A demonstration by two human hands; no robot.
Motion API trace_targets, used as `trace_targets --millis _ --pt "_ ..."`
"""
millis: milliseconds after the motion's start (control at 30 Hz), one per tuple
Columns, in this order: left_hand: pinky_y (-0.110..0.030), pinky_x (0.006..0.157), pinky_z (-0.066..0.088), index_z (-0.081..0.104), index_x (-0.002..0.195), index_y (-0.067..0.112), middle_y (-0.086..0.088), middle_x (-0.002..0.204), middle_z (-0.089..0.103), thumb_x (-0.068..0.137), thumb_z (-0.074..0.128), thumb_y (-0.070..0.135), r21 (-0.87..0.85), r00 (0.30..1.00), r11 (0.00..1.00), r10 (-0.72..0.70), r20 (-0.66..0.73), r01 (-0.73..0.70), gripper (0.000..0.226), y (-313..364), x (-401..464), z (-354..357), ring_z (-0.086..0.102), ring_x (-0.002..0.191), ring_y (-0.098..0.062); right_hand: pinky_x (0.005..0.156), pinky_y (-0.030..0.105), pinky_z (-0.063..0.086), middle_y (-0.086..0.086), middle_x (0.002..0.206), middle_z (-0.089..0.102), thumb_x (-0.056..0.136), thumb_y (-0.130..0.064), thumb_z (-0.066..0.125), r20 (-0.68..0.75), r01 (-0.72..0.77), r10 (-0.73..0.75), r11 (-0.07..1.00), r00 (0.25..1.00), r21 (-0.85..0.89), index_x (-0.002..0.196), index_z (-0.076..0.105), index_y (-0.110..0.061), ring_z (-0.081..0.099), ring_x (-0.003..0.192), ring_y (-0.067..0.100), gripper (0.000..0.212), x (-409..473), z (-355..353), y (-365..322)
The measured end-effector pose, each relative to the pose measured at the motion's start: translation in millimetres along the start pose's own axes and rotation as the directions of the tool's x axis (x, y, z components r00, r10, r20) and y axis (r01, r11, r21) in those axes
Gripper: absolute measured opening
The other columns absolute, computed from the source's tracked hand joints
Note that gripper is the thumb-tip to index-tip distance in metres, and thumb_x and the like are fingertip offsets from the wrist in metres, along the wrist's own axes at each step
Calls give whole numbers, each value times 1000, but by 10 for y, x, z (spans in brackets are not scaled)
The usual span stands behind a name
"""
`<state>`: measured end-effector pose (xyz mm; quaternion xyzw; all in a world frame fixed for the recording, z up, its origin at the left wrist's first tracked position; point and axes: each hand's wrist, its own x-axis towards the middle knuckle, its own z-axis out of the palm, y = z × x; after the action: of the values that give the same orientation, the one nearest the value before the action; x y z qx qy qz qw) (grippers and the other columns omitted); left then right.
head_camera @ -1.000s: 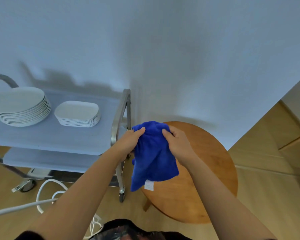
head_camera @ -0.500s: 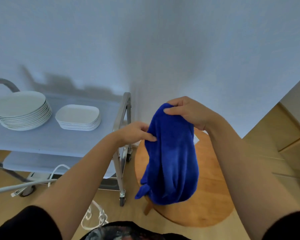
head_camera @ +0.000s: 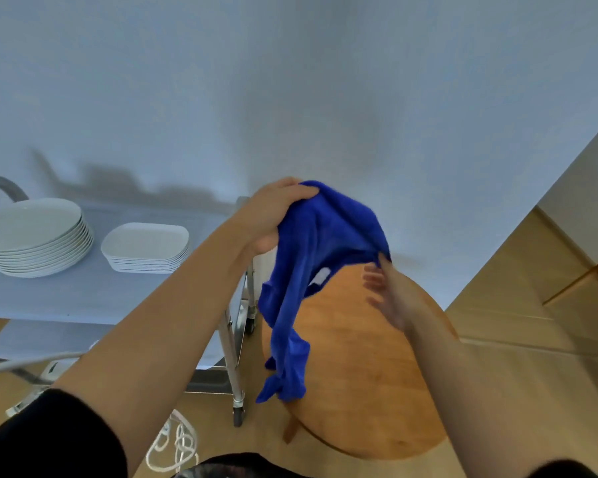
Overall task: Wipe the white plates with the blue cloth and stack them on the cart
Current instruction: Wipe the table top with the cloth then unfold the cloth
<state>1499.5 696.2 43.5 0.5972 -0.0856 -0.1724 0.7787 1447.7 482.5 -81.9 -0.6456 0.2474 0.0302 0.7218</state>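
Above the table (head_camera: 359,391), blue cloth (head_camera: 311,270) hanging lengthwise

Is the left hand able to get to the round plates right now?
Probably not yet: the left hand grips the blue cloth. Nothing stands between it and the round plates on the cart.

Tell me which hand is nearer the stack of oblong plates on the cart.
Left. The left hand grips the blue cloth just right of the cart rail, nearest the oblong plates. The right hand is farther right, over the round wooden table.
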Motion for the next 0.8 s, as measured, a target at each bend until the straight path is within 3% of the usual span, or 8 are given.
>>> trace_targets --millis 100,167,267,433,567,633,700,800 --pt "-26 66 51 57 78 6 -8 71 60 92 49 7 -221 997 975 19 76 -1 16 271 -20 274 59 68 -16 109 50 25 -5 128 50 73 -77 33 254 -193 169 979 952 72 128 49 -21 41 122 16 80 -81 199 507" --pt "-28 69 52 57 77 4 -10 69 60 92 48 7 -349 992 937 37 118 7 18 503 -2 370 60 69 -18 111 47 23 -8 134 48 87 -64 32 421 -208 159 976 893 72 132 46 -24 40 125 14 62 -176 395 635" --pt "-29 65 54 58 74 3 -11 66 62 90 51 5 -422 997 907 35 67 -4 18 722 68 401 61 65 -22 89 29 41 1 110 58 97 -29 48 498 -95 39 992 866 86 107 59 -19 54 98 14 18 -310 589 425" --pt "-33 75 51 56 75 7 -8 73 58 95 47 12 -287 987 956 22 -158 -67 22 419 227 100 57 72 -19 73 30 55 6 98 71 80 -19 68 530 -23 -106 973 841 231 110 63 -9 68 89 19 32 -545 634 52" --pt "-30 65 43 59 88 19 2 80 64 91 49 51 190 943 926 -308 -128 328 34 -522 -41 -138 56 72 -16 69 34 57 18 104 70 80 -30 65 445 -161 -89 855 891 492 107 68 -2 70 89 27 39 -571 661 -203" --pt "-40 85 43 59 112 7 -14 106 65 80 41 76 191 812 796 -583 -12 574 78 -951 -194 -239 62 95 -30 80 39 54 19 109 66 85 -31 58 413 -186 -52 836 909 516 114 63 0 66 97 30 43 -549 663 -311" --pt "-49 105 35 55 124 0 -21 113 65 74 27 87 112 700 723 -689 190 681 104 -1196 -281 -318 61 104 -36 94 38 47 19 119 63 92 -28 51 420 -234 20 854 907 464 121 58 1 60 110 29 41 -510 663 -311" --pt "-51 107 31 56 128 14 -12 128 60 83 30 78 -60 801 809 -565 200 585 83 -1212 -278 -331 54 120 -29 105 40 40 21 127 59 99 -20 44 441 -246 108 931 891 270 126 55 1 55 120 30 36 -438 639 -223"
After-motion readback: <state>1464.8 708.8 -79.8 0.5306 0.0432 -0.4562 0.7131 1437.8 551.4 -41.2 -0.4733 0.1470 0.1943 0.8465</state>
